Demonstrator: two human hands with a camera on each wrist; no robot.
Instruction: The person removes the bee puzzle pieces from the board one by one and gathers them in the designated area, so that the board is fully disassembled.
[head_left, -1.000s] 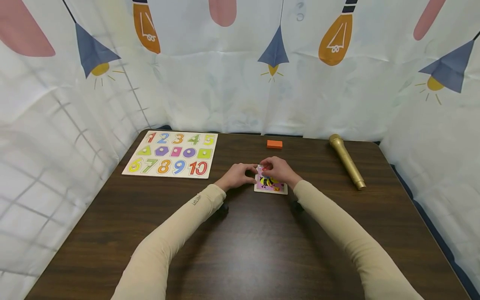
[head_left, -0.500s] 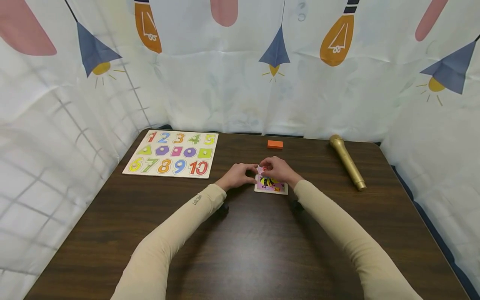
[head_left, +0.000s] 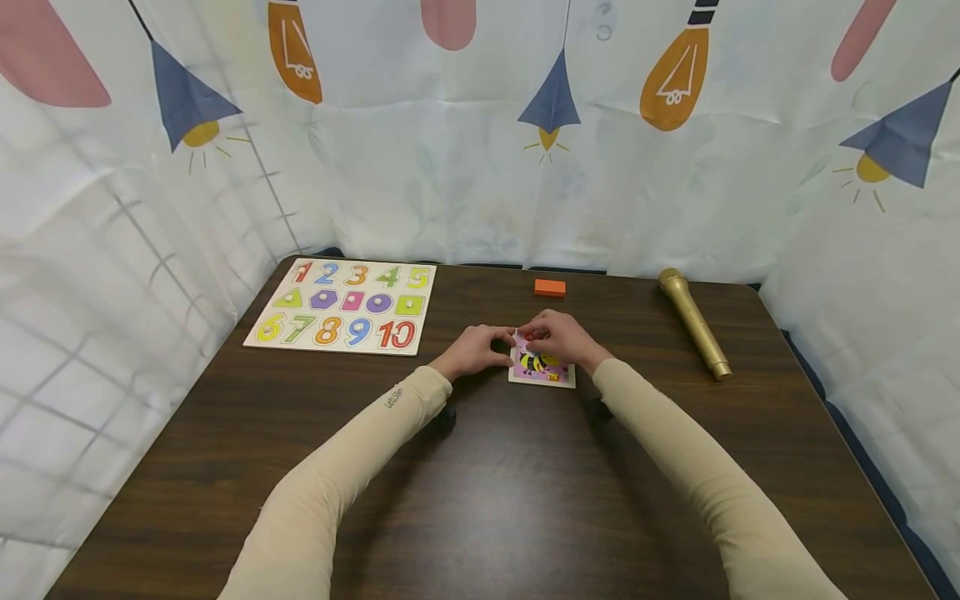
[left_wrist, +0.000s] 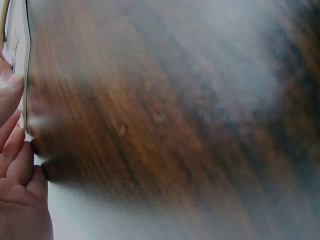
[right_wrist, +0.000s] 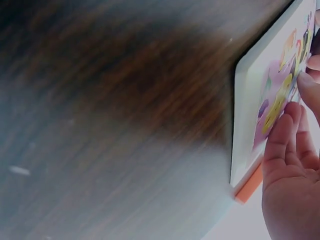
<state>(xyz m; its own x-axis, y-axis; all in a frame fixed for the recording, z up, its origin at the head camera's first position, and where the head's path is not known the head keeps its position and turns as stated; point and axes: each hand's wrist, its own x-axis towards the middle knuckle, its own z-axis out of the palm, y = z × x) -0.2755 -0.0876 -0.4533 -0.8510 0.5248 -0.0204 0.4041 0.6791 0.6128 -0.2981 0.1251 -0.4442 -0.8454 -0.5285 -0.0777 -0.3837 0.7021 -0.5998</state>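
Observation:
A small square jigsaw puzzle (head_left: pixel 542 380) with a bee on a pink ground lies flat at the table's middle. My left hand (head_left: pixel 472 350) holds its left edge, thumb and index finger bent with their tips against the border. Over the puzzle's upper part, my right hand (head_left: pixel 561 340) pinches a small puzzle piece (head_left: pixel 529 337) near the top left corner; the fingers hide most of it. In the right wrist view, the puzzle's pale border (right_wrist: pixel 245 100) shows beside the right thumb and fingers. Only part of the left hand (left_wrist: pixel 20 185) enters the left wrist view.
A number and shape board (head_left: pixel 339 308) lies at the back left of the dark wood table (head_left: pixel 495 500). Behind the puzzle sits an orange block (head_left: pixel 550 288). A gold microphone-shaped object (head_left: pixel 693 323) lies at the right. Printed white curtains (head_left: pixel 465 183) enclose the table's far sides.
My right hand has shifted very slightly at the puzzle's top left corner, its wrist a little to the right. The left hand and the puzzle have stayed in place.

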